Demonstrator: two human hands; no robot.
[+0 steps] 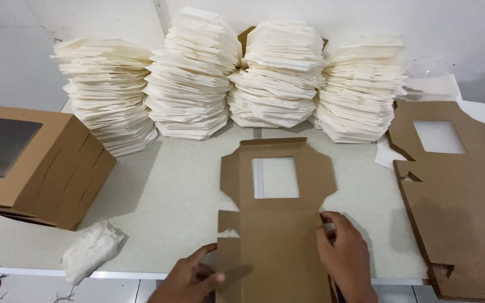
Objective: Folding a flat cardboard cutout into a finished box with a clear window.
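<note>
Blank: flat brown die-cut box blank [276,224] with window cutout lies on the table [164,196], near edge | Hands: your left hand [189,278] pinches its left flap; your right hand [346,252] presses the right edge | Handling: likely light, stiff along panels, bends at creases; grip beside fold lines, clear of the thin window frame.

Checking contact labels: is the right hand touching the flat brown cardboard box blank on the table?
Touching: in the head view, the right hand rests its fingers on the flat box blank's right edge.

White wall [467,33] behind, pale speckled table [164,196] with white rim, even indoor light
</note>
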